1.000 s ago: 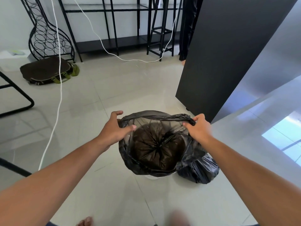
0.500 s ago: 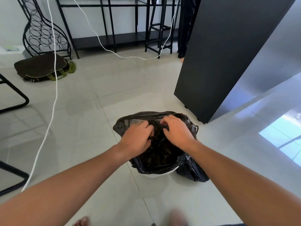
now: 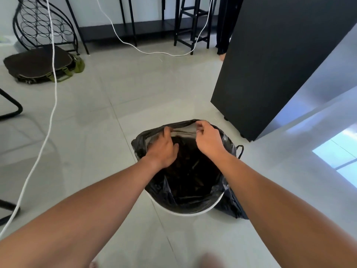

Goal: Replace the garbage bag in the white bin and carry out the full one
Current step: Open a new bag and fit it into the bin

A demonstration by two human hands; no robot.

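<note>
A black garbage bag lines the white bin, whose near rim shows as a white arc on the tiled floor. My left hand and my right hand both reach over the bin and pinch the far edge of the bag's mouth, holding it a little above the bin. Dark, crumpled plastic fills the inside. Another bulge of black plastic lies on the floor against the bin's right side, with a loop handle sticking out.
A tall black cabinet stands close behind and right of the bin. A white cable trails across the floor on the left. Further back are a dark bag, a wire rack and black shelving legs.
My hands went from holding the bag's mouth wide apart, to meeting over the middle, to pinching the far edge together. The camera came closer to the bin.
</note>
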